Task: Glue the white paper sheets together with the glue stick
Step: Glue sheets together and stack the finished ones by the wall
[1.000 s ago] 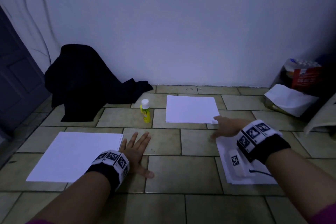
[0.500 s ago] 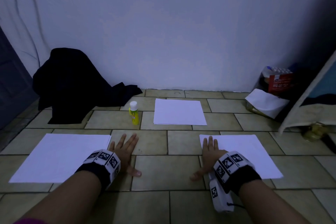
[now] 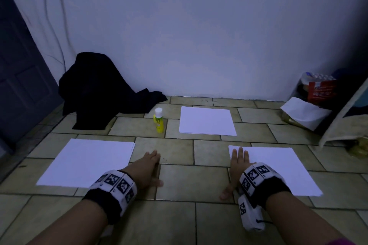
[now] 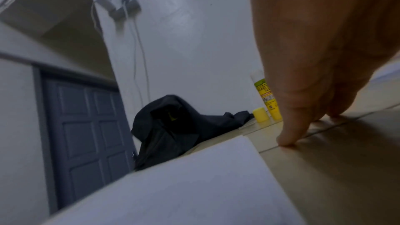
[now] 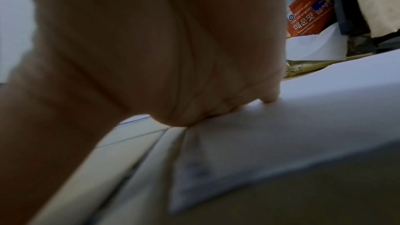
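Resting flat on the tiled floor [image 3: 179, 225], the left hand [image 3: 146, 169] lies with its fingers straight and close together and the thumb splayed out, just beside the right edge of the left paper sheet [image 3: 87, 162]; in the left wrist view its fingertips [image 4: 285, 141] touch bare tile. The right hand [image 3: 238, 165] lies flat too, fingers straight and together on the near left corner of the right paper sheet [image 3: 278, 169], thumb out on the tile; neither hand holds anything. Between the two hands runs an open band of floor that reaches forward to the far paper stack [image 3: 207, 120], which sits near the wall [image 3: 199, 36]. The glue stick [image 3: 159, 120] stands upright just left of that stack, well apart from both hands, a yellow tube with a green label and a white cap; in the left wrist view a small yellow cylinder [image 4: 260, 115] stands beside it. The sheets are smooth, white and rectangular, the tiles glossy, beige and oblong with dark joints. A crumpled dark cloth [image 3: 99, 91] is heaped at the far left by a grey panelled door [image 3: 22, 77], and a red packet [image 3: 321, 90] and white bag [image 3: 304, 115] sit at the far right.
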The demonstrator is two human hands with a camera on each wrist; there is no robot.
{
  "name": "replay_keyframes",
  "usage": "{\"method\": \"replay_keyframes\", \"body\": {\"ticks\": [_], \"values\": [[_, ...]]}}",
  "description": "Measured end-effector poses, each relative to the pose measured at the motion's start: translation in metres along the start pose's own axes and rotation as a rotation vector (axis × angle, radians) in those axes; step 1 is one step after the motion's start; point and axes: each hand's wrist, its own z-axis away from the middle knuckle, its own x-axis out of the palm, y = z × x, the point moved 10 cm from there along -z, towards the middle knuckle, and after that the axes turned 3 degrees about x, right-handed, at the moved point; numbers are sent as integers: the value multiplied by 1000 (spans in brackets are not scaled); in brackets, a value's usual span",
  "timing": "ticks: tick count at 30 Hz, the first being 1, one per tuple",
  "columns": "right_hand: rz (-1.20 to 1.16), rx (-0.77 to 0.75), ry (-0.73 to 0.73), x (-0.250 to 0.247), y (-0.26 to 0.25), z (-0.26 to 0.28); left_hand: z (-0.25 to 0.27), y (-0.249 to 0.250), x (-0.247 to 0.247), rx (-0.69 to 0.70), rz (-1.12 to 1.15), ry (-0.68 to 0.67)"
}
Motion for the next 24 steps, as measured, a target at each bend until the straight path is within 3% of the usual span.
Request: {"method": "replay_keyframes", "body": {"ticks": [4, 7, 9, 11, 16, 24], "values": [[1, 1, 11, -1, -1, 1, 14, -31, -32, 5, 151, 242], [2, 2, 9, -1, -1, 1, 28, -76, -48, -140, 52, 317], [6, 3, 7, -1, -1, 2, 39, -108, -45, -312, 28, 284], [10, 1, 3, -2, -1, 2, 46, -122, -39, -388, 42, 229], [16, 2, -2, -3, 0, 3, 49, -131, -37, -390, 55, 212], [28, 22, -20, -1, 1, 2, 51, -136, -43, -377, -102, 194]]}}
